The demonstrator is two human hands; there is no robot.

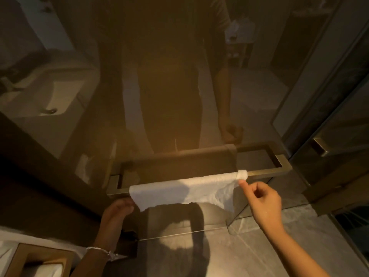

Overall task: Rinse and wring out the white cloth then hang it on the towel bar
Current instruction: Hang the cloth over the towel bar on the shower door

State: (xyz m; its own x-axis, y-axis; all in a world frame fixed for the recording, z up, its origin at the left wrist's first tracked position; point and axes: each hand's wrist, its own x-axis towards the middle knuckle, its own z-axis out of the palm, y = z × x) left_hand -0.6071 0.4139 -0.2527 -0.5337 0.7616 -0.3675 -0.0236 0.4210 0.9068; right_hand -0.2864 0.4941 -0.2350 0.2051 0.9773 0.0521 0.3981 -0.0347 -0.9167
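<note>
Two hands are tending the white cloth (185,190), which is hanging draped over the towel bar (265,172). The right hand (263,200) is touching its bunched right end with a straight forefinger, the other fingers loosely curled and gripping nothing. The left hand (117,208) is lying at the cloth's left edge; whether it is pinching is unclear. A one-sided tug is likely risking the unevenly bunched cloth sliding off.

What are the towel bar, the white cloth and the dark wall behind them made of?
The towel bar is likely brushed metal, bronze-toned, with square edges and a dull sheen. The white cloth is probably terry cotton, nubbly and crumpled. The dark wall seems to be tinted glass, since it shows clear reflections.
</note>
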